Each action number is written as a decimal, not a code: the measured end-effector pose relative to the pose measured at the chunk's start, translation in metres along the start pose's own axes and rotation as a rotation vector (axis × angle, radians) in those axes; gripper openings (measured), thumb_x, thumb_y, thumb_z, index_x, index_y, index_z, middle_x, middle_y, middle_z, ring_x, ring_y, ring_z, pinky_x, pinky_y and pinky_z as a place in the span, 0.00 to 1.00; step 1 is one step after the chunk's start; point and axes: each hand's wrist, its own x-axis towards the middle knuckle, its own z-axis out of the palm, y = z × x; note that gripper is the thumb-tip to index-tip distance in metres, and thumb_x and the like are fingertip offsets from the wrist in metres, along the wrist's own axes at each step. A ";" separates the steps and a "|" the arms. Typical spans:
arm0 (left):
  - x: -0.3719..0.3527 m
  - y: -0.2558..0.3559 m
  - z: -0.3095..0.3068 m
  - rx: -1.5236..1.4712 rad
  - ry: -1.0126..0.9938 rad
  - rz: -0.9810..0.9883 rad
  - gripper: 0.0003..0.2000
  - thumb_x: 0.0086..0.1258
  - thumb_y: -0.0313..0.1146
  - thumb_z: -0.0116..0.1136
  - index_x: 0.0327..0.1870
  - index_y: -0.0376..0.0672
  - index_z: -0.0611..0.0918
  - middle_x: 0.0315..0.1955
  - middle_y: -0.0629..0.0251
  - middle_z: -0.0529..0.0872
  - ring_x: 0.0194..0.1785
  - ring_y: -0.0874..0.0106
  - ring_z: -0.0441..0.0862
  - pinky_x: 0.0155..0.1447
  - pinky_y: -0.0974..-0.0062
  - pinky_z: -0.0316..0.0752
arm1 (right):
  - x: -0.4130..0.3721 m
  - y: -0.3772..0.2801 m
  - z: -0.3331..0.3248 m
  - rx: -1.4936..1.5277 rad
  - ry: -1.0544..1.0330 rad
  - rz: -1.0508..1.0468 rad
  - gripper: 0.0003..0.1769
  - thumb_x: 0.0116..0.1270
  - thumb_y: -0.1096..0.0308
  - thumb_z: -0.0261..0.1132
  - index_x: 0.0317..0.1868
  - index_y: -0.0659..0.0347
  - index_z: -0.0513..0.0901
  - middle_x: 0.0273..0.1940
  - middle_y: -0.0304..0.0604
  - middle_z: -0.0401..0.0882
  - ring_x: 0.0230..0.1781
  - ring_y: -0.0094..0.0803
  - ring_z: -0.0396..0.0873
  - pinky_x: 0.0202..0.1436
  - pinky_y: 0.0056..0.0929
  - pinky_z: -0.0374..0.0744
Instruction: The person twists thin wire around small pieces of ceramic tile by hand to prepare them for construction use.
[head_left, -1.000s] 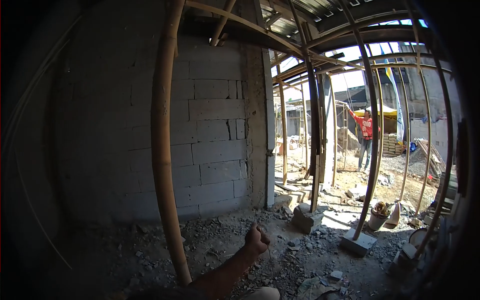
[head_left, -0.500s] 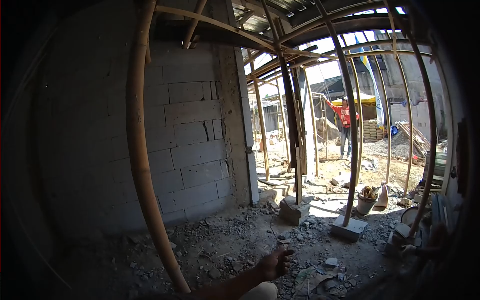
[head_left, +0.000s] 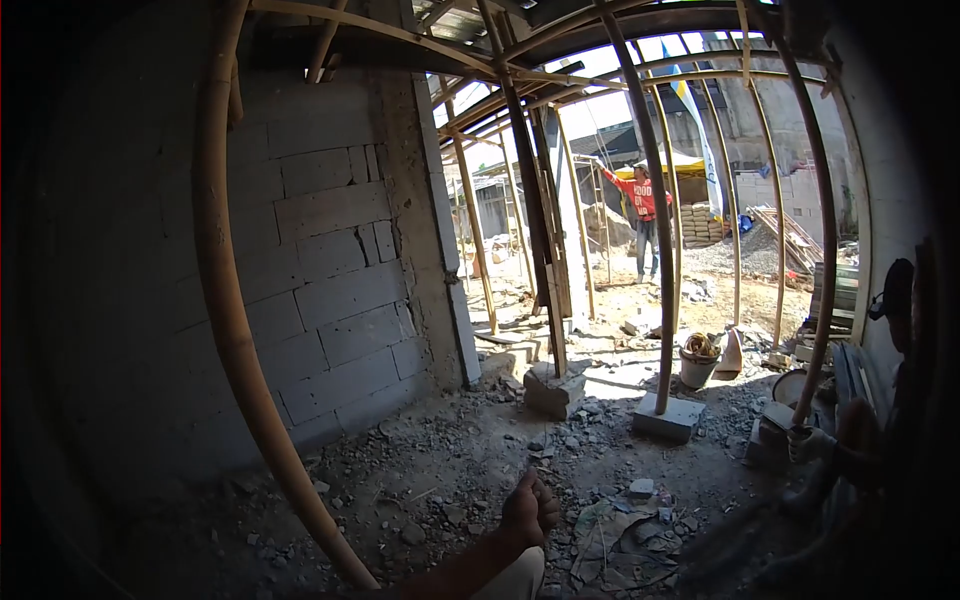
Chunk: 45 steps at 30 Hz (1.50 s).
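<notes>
My left hand reaches forward from the bottom edge, low over the rubble floor. Its fingers are curled in and its thumb points up; no object shows in it. Just below it is a pale rounded shape, perhaps my knee. The nearest upright is a thick bamboo pole, left of the hand and apart from it. Beyond the hand stands a rough concrete block at the foot of a post. My right hand is out of view.
At right, a co-worker in shadow has a gloved hand at a bamboo pole. Another pole stands on a pale block. A bucket is behind it. A person in a red shirt stands outside. A block wall rises at left.
My left hand has gone from fingers reaching rightward to a closed hand with its thumb up. The view has swung right, bringing more of the co-worker into sight.
</notes>
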 end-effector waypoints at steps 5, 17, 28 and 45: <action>0.003 -0.016 -0.011 0.015 -0.042 -0.041 0.24 0.75 0.56 0.42 0.18 0.56 0.59 0.13 0.76 0.51 0.14 0.78 0.46 0.17 0.75 0.43 | 0.027 0.088 -0.049 -0.227 0.870 0.165 0.25 0.66 0.50 0.60 0.39 0.69 0.81 0.31 0.59 0.81 0.32 0.53 0.79 0.35 0.46 0.73; 0.013 -0.024 -0.007 0.037 -0.041 -0.048 0.24 0.75 0.55 0.43 0.17 0.55 0.58 0.13 0.77 0.50 0.14 0.79 0.47 0.16 0.77 0.42 | 0.041 0.118 -0.022 -0.127 0.676 0.312 0.17 0.67 0.57 0.60 0.35 0.66 0.81 0.23 0.48 0.77 0.21 0.39 0.73 0.28 0.40 0.73; 0.028 -0.026 0.002 0.047 -0.032 -0.011 0.22 0.77 0.52 0.40 0.20 0.54 0.59 0.14 0.76 0.52 0.15 0.78 0.48 0.17 0.75 0.42 | 0.044 0.098 0.033 -0.192 0.227 0.024 0.14 0.67 0.59 0.63 0.25 0.56 0.77 0.20 0.30 0.70 0.16 0.18 0.65 0.18 0.23 0.63; 0.010 -0.022 0.008 -0.055 -0.110 -0.039 0.23 0.76 0.52 0.42 0.19 0.54 0.59 0.14 0.76 0.52 0.15 0.78 0.48 0.18 0.76 0.43 | 0.034 0.128 -0.010 -0.122 0.587 0.257 0.14 0.68 0.61 0.60 0.34 0.64 0.80 0.24 0.40 0.75 0.24 0.29 0.73 0.29 0.32 0.70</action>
